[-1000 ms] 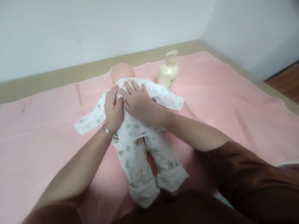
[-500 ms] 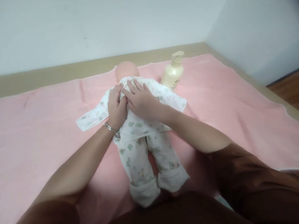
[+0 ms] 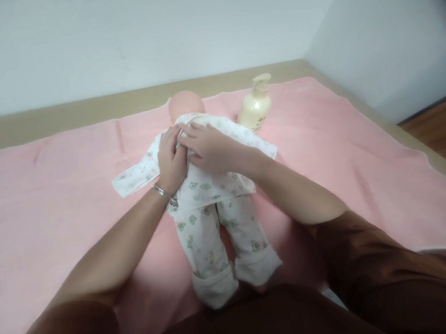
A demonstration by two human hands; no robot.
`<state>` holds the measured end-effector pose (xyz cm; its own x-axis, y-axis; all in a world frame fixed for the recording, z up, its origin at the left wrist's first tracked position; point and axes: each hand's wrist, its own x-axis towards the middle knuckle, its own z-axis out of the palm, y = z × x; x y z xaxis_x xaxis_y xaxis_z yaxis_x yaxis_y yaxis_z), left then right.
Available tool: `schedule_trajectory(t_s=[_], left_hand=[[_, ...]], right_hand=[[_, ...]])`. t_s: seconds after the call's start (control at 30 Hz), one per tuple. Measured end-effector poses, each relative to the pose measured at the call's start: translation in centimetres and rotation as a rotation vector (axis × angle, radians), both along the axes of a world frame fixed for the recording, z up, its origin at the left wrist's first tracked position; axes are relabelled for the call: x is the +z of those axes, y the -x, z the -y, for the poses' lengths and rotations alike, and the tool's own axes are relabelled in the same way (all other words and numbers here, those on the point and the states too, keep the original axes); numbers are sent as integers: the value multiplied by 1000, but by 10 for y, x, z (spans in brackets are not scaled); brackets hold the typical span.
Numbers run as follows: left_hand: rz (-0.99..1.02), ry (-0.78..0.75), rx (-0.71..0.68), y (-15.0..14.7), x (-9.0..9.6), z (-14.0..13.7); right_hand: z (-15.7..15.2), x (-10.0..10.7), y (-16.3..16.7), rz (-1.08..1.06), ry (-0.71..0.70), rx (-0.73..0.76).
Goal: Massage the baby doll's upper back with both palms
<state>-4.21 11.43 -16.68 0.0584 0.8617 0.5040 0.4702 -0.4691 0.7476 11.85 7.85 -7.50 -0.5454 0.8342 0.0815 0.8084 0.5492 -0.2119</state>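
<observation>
A baby doll (image 3: 204,190) lies face down, its bald head (image 3: 186,104) toward the wall. It wears a white top and white trousers (image 3: 202,238), both printed with small green figures, and the cuffs are turned up. My left hand (image 3: 171,157) rests flat on the left side of the doll's upper back, fingers stretched toward its neck. Beside it, my right hand (image 3: 210,147) lies across the upper back, fingers extended leftward and touching or overlapping the left hand's thumb. Neither hand holds anything. A silver bracelet (image 3: 165,192) circles my left wrist.
A pink cloth (image 3: 60,195) spreads under the doll on a tan surface (image 3: 92,106). A cream pump bottle (image 3: 255,108) stands on it, just beyond the doll's right sleeve. Pale walls (image 3: 145,41) rise behind and at the right; brown wooden flooring (image 3: 438,131) shows at far right.
My right hand has turned on the doll's back, its fingers now pointing more to the left. The left hand stays in place. The whole view has shifted slightly.
</observation>
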Motion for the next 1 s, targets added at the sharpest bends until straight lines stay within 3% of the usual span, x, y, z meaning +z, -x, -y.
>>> schedule_trajectory(t_s=[0.1, 0.23, 0.37, 0.47, 0.6, 0.83, 1.0], left_hand=[[5, -3, 6, -1, 1, 0], [-5, 23, 5, 0, 2, 1], [5, 74, 16, 2, 1, 2], [8, 82, 14, 3, 0, 1], [2, 99, 27, 3, 1, 1], [21, 92, 29, 3, 2, 2], [62, 178, 54, -2, 13, 4]], right_hand=[[-1, 2, -4, 42, 53, 84], [-3, 31, -25, -99, 47, 126], [-3, 64, -59, -374, -244, -78], [-7, 73, -84, -408, -437, -269], [-25, 63, -108, -391, -503, -470], [-72, 24, -116, -290, -359, -442], [-74, 21, -110, -313, -307, -519]])
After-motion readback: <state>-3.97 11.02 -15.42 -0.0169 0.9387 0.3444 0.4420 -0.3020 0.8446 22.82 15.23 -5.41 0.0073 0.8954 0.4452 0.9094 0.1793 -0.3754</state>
